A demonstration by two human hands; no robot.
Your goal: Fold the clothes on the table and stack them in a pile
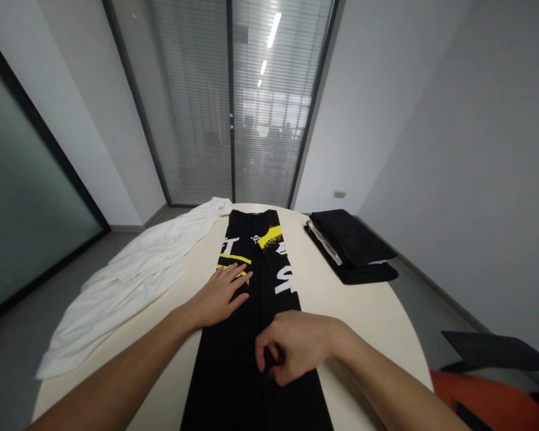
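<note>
Black trousers (233, 377) with white lettering and yellow print lie lengthwise down the middle of the table, waistband at the far end. Flat on their left leg, fingers spread, rests my left hand (220, 294); it partly covers the yellow print. Over the right leg, nearer to me, my right hand (299, 344) is curled by the centre line between the legs. Its fingers are bent in towards the thumb against the black cloth. Whether any fabric is pinched between those fingertips is hidden.
A pale round table (368, 335) bears everything. White cloth (130, 269) is spread along its left side, overhanging the edge. Folded dark garments (345, 245) are stacked at the right. An orange and black chair (489, 395) stands at the lower right. Glass panels with blinds (197, 120) rise behind.
</note>
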